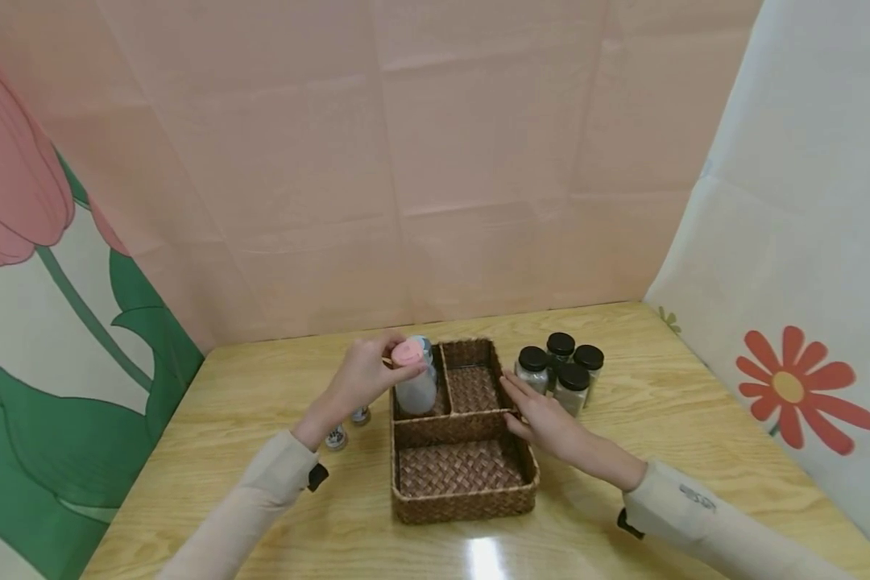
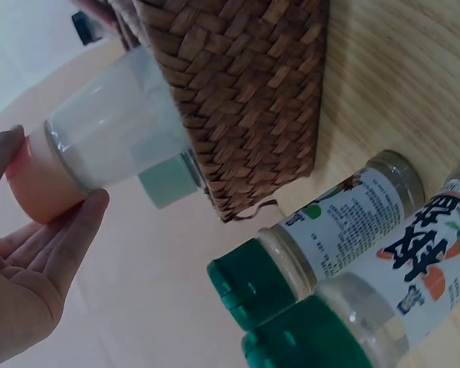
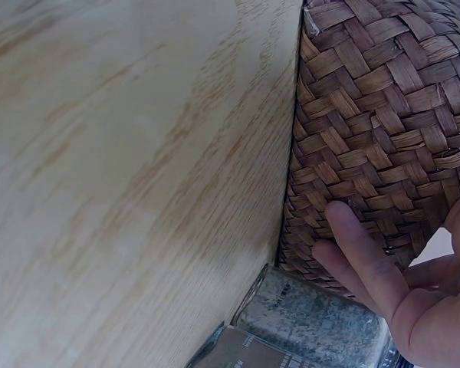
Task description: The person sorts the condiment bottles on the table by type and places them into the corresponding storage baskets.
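Observation:
My left hand (image 1: pixel 366 370) pinches the pink lid of a translucent bottle (image 1: pixel 416 393), fingers on one side and thumb on the other. The bottle's lower part is inside the back left compartment of a woven brown basket (image 1: pixel 464 506). Behind it in the same compartment stands another container with a light blue-green cap (image 2: pixel 169 182). My right hand (image 1: pixel 554 427) rests against the basket's right side, and in the right wrist view its extended fingers (image 3: pixel 368 261) touch the outer weave. The back right and front compartments show bare woven bottoms.
Several glass jars with black lids (image 1: pixel 573 377) stand together right of the basket, close to my right hand. Left of it are two seasoning bottles with green caps (image 2: pixel 253 284), partly under my left forearm. A pink backdrop (image 1: pixel 406 161) hangs behind the wooden table (image 1: pixel 261 387).

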`<state>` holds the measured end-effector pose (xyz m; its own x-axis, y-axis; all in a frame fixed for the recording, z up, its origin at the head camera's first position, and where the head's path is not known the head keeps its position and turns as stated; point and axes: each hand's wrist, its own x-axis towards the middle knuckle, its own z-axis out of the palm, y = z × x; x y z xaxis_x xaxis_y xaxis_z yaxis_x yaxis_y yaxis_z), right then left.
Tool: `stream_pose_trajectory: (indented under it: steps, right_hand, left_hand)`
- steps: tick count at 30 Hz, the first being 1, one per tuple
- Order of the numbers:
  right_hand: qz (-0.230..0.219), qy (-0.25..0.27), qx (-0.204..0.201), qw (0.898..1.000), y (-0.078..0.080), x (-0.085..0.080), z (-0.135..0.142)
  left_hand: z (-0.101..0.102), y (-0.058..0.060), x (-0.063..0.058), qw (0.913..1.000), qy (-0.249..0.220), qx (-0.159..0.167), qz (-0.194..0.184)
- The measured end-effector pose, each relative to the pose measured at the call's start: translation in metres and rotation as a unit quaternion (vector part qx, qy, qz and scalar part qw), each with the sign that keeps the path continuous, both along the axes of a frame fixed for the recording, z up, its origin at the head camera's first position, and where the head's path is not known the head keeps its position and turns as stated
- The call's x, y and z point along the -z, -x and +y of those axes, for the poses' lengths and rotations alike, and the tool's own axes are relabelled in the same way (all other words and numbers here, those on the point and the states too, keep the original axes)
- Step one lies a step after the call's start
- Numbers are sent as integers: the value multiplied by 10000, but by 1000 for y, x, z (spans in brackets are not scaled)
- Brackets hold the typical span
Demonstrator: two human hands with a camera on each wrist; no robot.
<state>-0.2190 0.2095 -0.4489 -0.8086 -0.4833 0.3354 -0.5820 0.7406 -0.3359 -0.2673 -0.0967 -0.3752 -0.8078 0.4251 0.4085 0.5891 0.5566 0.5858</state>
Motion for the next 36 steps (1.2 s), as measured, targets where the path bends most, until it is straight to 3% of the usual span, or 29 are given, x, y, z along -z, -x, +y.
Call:
stream_pose_trajectory:
  steps: [21,27,36]
  right_hand:
    - [122,77,-131,9998,2,4,2]
    - [120,47,-123,9998,2,2,1]
    - [123,23,-114,9999,3,4,2]
  left_hand:
    - [5,-4,14,9996,141,247,-82]
    - [6,-7,18,9990,224,208,-311]
    - [8,-3,27,9994,268,124,-200]
